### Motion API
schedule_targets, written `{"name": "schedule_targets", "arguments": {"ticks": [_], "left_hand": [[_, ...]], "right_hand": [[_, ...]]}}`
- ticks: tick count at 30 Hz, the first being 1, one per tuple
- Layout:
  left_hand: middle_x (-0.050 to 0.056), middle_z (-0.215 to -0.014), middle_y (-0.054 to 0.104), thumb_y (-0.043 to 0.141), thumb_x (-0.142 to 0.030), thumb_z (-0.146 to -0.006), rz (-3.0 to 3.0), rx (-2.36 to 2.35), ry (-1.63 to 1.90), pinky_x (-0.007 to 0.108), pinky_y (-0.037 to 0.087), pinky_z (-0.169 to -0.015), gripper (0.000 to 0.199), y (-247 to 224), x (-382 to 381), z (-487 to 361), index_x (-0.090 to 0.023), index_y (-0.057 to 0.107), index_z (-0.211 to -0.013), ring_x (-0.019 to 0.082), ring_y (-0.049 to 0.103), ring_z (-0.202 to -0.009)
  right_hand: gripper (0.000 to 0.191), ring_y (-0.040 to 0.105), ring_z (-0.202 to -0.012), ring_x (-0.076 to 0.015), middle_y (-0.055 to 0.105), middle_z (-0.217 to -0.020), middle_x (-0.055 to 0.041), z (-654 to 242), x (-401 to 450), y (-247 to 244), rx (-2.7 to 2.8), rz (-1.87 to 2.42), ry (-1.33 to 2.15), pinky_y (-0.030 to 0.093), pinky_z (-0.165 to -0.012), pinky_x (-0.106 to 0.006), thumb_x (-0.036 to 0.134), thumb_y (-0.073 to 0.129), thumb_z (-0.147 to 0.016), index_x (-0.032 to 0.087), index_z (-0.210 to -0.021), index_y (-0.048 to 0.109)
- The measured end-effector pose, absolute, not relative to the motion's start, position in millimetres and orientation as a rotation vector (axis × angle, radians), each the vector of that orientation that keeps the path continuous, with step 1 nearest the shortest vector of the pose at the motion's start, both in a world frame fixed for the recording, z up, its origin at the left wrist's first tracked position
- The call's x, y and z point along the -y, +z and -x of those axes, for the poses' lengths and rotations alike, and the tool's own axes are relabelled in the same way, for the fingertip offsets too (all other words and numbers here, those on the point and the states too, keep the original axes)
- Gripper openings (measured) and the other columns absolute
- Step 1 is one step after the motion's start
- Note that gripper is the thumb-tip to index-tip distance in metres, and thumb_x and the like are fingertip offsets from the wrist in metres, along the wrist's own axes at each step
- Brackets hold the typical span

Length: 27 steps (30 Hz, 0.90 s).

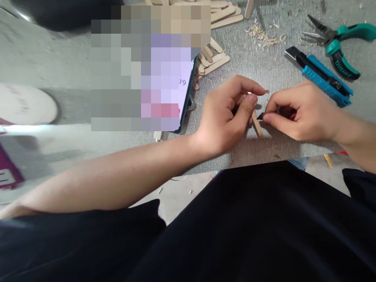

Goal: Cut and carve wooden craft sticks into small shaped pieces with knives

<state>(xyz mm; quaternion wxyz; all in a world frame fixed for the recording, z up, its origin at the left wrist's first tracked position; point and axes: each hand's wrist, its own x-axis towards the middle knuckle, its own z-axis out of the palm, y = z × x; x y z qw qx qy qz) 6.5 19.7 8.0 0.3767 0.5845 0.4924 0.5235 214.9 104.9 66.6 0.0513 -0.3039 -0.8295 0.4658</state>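
A wooden craft stick (pixel 257 125) slants down to the tabletop, its upper part hidden behind my left hand (pixel 227 115). The thumb and fingers of that hand are closed on the stick, while the index finger reaches out above it. From the right, my right hand (pixel 299 111) pinches a small dark blade (pixel 260 116) whose tip lies against or very near the stick's edge. A bit of red shows inside the right hand's curled fingers; the rest of what it holds is hidden.
Beyond my right hand lie a blue utility knife (pixel 327 80) and green-handled pliers (pixel 337 41). Wood shavings (pixel 263 34) and several loose craft sticks (pixel 216 62) are at the back. A phone (pixel 186 86) stands left of my hands, partly blurred out. The table's front edge runs below my hands.
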Motion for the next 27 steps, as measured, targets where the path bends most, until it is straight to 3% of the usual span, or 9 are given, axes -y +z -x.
{"name": "schedule_targets", "arguments": {"ticks": [5,9,12,15,20,27], "left_hand": [[-0.003,-0.073,0.070,0.069,-0.030,-0.115,-1.382,-1.359,1.197,0.032,0.067,-0.071,0.012,11,-17,-5,-0.022,0.077,-0.119,0.020,0.078,-0.072],[-0.004,-0.067,0.067,0.075,-0.027,-0.111,-1.258,-1.346,1.220,0.036,0.071,-0.084,0.006,12,-18,-5,-0.022,0.078,-0.113,0.022,0.080,-0.079],[-0.003,-0.070,0.068,0.078,-0.028,-0.109,-1.244,-1.335,1.269,0.036,0.070,-0.083,0.004,11,-19,-6,-0.024,0.079,-0.108,0.022,0.080,-0.077],[-0.004,-0.071,0.070,0.075,-0.032,-0.111,-1.357,-1.332,1.294,0.033,0.065,-0.070,0.008,10,-19,-6,-0.026,0.080,-0.108,0.018,0.075,-0.066],[-0.003,-0.071,0.070,0.073,-0.029,-0.110,-1.458,-1.398,1.241,0.033,0.063,-0.072,0.013,11,-16,-7,-0.025,0.085,-0.108,0.018,0.073,-0.067],[-0.003,-0.073,0.074,0.075,-0.028,-0.113,-1.421,-1.365,1.201,0.035,0.062,-0.068,0.010,12,-12,-5,-0.027,0.085,-0.112,0.019,0.074,-0.066]], "right_hand": [[0.021,0.053,-0.069,-0.0176,0.065,-0.072,0.0001,-216,-102,66,2.625,0.900,1.231,0.045,-0.074,-0.041,0.028,0.069,-0.105,0.027,-0.085,0.064],[0.020,0.057,-0.072,-0.0216,0.069,-0.080,-0.0042,-217,-93,69,2.753,0.875,0.976,0.040,-0.072,-0.043,0.030,0.061,-0.109,0.027,-0.090,0.067],[0.027,0.057,-0.072,-0.0236,0.072,-0.085,-0.0082,-216,-84,71,2.841,0.937,0.772,0.032,-0.068,-0.044,0.033,0.053,-0.112,0.025,-0.093,0.070],[0.034,0.057,-0.071,-0.0241,0.073,-0.087,-0.0098,-216,-79,71,2.882,0.973,0.682,0.027,-0.065,-0.044,0.038,0.048,-0.114,0.025,-0.094,0.072],[0.034,0.059,-0.074,-0.0232,0.070,-0.082,-0.0075,-218,-85,66,2.866,0.846,0.751,0.031,-0.068,-0.043,0.034,0.050,-0.113,0.025,-0.086,0.068],[0.023,0.057,-0.068,-0.0186,0.065,-0.069,0.0003,-216,-94,68,2.698,0.910,1.165,0.040,-0.072,-0.041,0.023,0.064,-0.104,0.026,-0.082,0.070]]}}
